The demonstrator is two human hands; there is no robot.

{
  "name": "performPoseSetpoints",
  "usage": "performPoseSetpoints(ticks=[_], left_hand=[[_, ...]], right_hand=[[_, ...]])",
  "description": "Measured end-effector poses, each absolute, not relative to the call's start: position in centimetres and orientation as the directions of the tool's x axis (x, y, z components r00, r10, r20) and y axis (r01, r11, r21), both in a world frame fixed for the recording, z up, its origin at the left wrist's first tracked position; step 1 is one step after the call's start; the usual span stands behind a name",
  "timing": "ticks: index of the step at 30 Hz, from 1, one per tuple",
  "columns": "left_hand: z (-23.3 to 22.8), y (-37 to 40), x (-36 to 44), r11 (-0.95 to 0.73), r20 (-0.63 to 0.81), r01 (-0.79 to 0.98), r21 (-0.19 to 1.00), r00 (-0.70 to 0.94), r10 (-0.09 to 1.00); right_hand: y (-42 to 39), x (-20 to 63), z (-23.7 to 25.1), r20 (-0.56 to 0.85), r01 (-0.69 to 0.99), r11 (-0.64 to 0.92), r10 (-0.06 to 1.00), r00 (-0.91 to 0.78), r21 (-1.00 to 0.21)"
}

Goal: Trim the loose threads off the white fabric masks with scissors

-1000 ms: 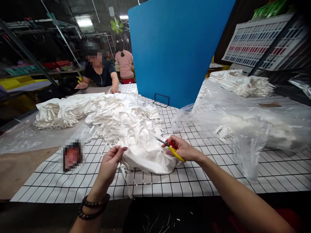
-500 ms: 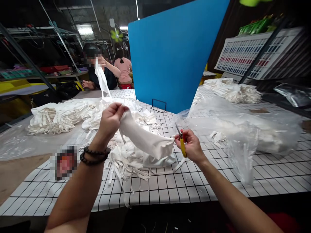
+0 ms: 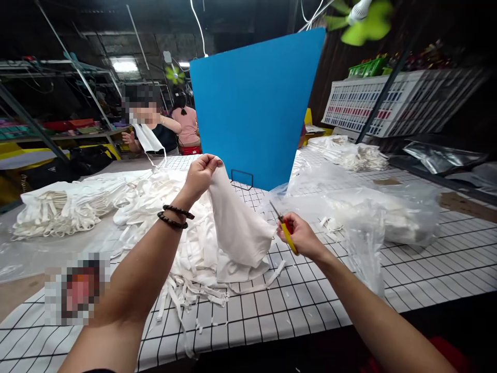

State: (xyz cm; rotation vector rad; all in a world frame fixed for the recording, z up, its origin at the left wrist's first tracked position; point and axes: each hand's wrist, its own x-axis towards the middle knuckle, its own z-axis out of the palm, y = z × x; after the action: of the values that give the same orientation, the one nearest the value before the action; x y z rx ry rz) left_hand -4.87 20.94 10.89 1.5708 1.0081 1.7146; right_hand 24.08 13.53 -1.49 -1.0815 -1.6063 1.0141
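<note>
Left hand (image 3: 202, 175) raised higher than before, white cloth (image 3: 236, 223) now hanging steeper

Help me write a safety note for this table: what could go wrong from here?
The scissors in the right hand have bare blades near the white fabric piece that the left hand pinches, so a slip might nick it. One long fabric strip reaches toward the front edge of the grid-patterned tablecloth and could slide off.
</note>
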Motion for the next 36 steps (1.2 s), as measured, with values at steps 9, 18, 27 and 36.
performPoseSetpoints(ticks=[9, 18, 27, 36], left_hand=[[10.9, 19.8, -8.2, -0.548, 0.594, 0.261, 0.795, -0.15, 0.791], [3.3, 6.8, -5.7, -0.094, 0.116, 0.434, 0.896, -0.025, 0.993], [-3.3, 4.2, 5.5, 0.608, -0.434, -0.511, 0.608, 0.427, 0.793], [-4.4, 4.9, 5.1, 0.592, -0.49, -0.531, 0.606, 0.337, 0.804]], right_hand=[[21.3, 23.6, 4.2, 0.468, 0.119, 0.455, 0.829, 0.307, -0.883], [16.0, 20.7, 1.3, 0.551, -0.016, 0.551, 0.832, -0.062, -0.835], [8.6, 21.3, -1.6, 0.764, 0.31, 0.936, 0.32, -0.56, -0.165], [4.0, 21.9, -3.8, 0.704, 0.454, 0.869, 0.196, -0.682, 0.197]])
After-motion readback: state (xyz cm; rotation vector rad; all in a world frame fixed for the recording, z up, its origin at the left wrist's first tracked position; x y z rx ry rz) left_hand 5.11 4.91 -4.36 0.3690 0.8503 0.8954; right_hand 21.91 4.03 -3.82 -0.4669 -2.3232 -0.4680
